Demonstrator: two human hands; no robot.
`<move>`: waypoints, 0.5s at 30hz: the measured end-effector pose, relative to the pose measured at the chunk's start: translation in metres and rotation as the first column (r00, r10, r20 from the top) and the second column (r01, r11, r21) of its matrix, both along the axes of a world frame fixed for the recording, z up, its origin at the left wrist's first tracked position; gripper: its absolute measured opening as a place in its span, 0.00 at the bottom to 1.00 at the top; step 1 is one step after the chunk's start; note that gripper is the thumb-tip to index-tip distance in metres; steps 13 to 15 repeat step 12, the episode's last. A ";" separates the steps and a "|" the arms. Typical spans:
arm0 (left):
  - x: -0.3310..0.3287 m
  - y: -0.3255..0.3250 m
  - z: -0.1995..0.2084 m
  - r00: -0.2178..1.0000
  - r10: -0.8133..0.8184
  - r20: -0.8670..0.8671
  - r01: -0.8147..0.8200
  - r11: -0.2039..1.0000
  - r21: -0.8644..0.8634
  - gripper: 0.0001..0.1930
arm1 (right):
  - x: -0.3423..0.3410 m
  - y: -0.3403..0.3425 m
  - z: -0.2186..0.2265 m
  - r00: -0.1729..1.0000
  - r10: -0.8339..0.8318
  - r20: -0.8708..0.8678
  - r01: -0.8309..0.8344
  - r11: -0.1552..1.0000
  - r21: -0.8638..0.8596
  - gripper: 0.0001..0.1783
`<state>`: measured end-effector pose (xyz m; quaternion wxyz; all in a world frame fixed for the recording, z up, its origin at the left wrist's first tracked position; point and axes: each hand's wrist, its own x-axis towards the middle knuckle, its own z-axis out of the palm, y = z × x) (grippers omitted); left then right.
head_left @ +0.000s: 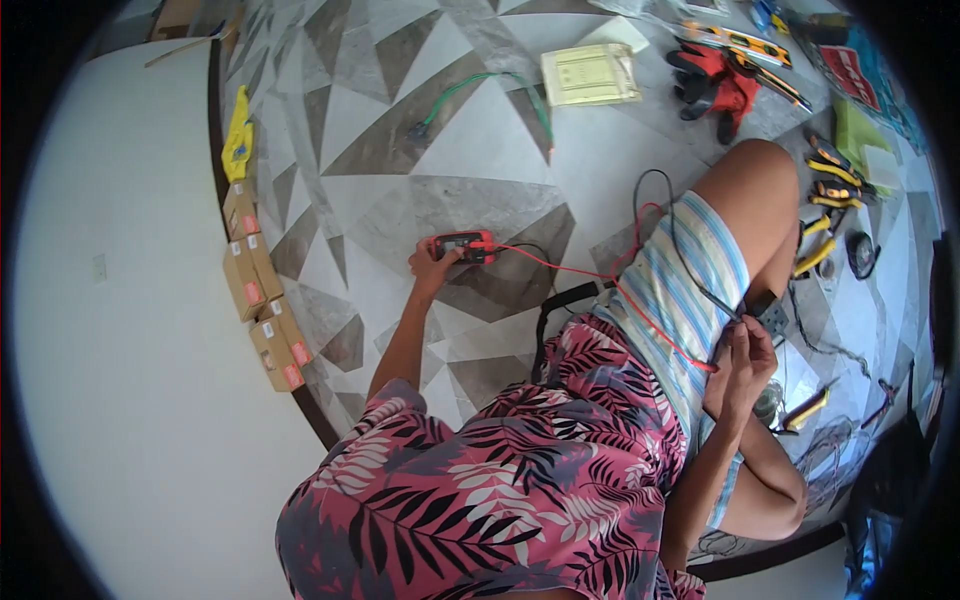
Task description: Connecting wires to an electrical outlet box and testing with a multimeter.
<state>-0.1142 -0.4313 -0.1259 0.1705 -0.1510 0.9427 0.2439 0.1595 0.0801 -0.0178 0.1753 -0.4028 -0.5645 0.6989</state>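
Note:
My left hand (432,265) grips the left end of a red-and-black multimeter (472,240), its fingers over the front near the dial. Red and black test leads run from the meter's right end across my lap. The red lead (570,268) ends by my right hand (745,352), and so does the black lead (683,245). That hand is closed round the test probes, in front of my bent leg; the probe tips are hidden. Just beyond its fingers sits a dark block (772,318) with what look like socket holes, partly hidden.
Small cardboard boxes (245,280) and a yellow package (237,140) line the left wall. A green wire (470,82), a pale packaged plate (590,75), red-black gloves (715,85) and a spirit level (735,42) lie ahead. Several yellow-handled pliers (815,245) lie right of my knee.

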 end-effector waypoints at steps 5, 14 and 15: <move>0.007 -0.026 -0.004 0.997 0.059 -0.048 -0.058 0.998 0.033 0.40 | 0.004 -0.001 -0.010 0.997 0.051 0.053 -0.054 0.997 0.055 0.11; -0.005 0.028 -0.035 0.998 -0.051 0.039 0.035 0.940 0.339 0.39 | 0.004 0.001 0.013 0.987 0.008 0.160 -0.010 1.000 0.017 0.13; -0.005 0.028 -0.035 0.998 -0.051 0.039 0.035 0.940 0.339 0.39 | 0.004 0.001 0.013 0.987 0.008 0.160 -0.010 1.000 0.017 0.13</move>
